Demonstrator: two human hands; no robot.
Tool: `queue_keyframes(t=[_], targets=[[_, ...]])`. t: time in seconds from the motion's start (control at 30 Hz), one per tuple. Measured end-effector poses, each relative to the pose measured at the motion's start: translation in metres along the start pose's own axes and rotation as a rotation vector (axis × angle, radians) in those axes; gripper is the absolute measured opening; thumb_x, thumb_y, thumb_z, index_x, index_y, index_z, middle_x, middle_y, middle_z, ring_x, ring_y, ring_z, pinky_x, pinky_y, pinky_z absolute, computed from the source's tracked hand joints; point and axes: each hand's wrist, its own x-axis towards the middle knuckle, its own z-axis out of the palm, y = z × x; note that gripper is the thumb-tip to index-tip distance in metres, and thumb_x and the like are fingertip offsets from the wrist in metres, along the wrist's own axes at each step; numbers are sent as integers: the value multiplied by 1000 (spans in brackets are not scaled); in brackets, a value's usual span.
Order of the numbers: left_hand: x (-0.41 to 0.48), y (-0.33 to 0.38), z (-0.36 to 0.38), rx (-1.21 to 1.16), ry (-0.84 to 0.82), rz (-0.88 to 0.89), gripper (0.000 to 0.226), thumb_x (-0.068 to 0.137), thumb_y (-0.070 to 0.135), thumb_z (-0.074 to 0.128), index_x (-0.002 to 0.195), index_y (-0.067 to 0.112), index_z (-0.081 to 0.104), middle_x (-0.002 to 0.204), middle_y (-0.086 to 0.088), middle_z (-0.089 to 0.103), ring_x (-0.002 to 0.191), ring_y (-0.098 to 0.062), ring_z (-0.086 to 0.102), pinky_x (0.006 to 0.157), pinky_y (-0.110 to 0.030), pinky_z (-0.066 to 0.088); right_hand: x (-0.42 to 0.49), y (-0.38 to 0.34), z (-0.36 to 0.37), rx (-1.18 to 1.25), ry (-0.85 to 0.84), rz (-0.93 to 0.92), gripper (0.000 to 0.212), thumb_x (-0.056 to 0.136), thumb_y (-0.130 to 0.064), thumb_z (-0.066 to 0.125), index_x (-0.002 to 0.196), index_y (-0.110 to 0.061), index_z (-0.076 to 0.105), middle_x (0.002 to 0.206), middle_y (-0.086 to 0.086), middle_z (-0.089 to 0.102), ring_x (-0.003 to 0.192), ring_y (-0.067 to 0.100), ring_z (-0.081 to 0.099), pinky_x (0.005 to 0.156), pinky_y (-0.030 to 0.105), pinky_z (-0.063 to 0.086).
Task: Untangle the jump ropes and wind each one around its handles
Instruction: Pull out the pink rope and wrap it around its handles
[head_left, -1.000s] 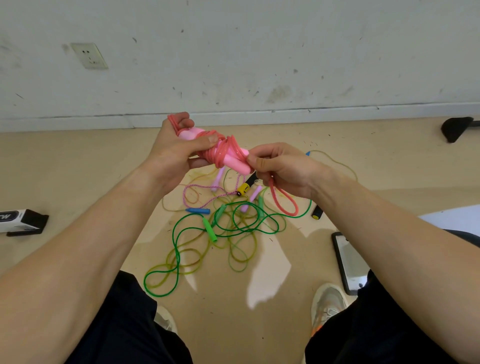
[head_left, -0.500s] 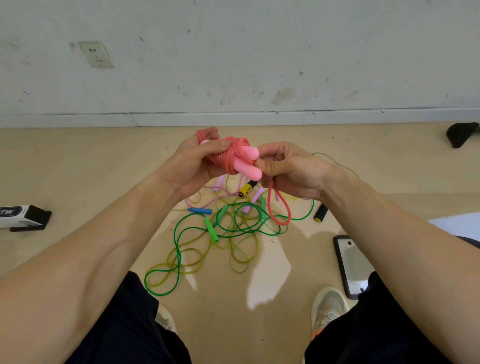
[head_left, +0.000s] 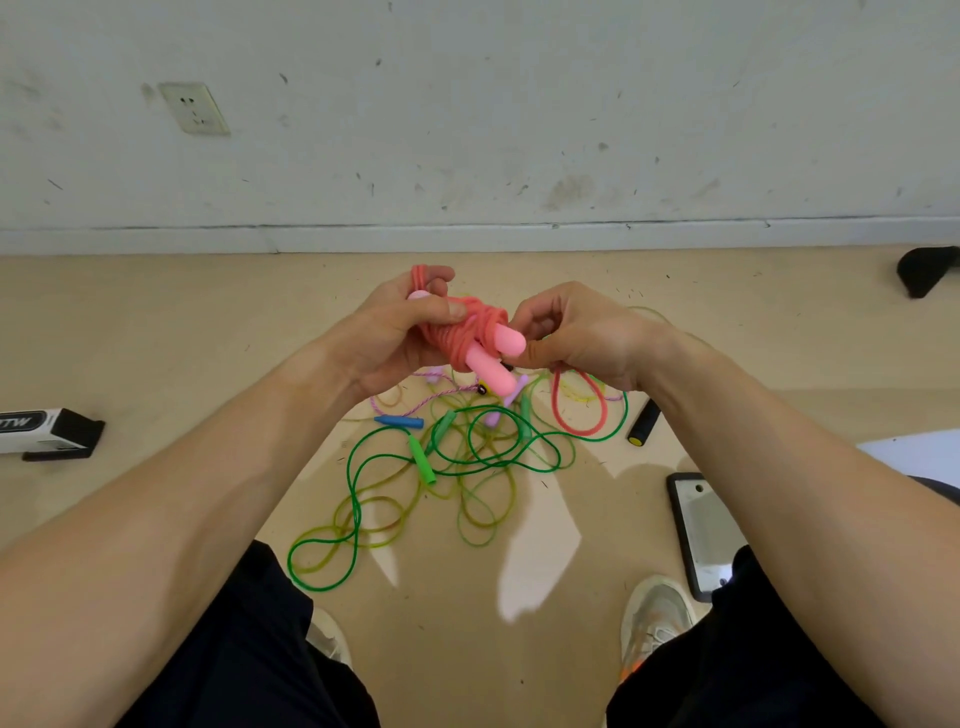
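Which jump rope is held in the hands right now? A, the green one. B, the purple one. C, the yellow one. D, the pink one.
D: the left hand grips the pink rope, which is coiled round its pink handles. The right hand pinches its loose end, and the other ropes lie in a tangle on the floor.

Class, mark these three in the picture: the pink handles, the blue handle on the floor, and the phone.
pink handles (head_left: 506, 339), head view, free end of the upper handle.
blue handle (head_left: 399, 421), head view, middle of its shaft.
phone (head_left: 705, 535), head view, middle of its flat face.
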Motion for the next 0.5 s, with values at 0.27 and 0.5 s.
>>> queue_keyframes(t=[0.27, 0.5], targets=[[2, -2, -7, 41, 1, -7, 54, 69, 0, 64, 119, 12, 47, 90, 6, 48, 66, -7, 63, 51, -29, 55, 0, 3, 8, -231, 128, -41, 10, 80, -3, 78, 77, -11, 73, 69, 7, 66, 63, 12, 54, 63, 27, 46], [-5, 14, -14, 261, -52, 69, 62, 65, 0, 72, 121, 18, 51, 99, 9, 48, 73, -6, 60, 54, -29, 56, 2, 10, 7, -365, -34, -212, 19, 88, -9, 72, 87, -27, 76, 83, 7, 72, 76, 14, 60, 70, 48, 56]])
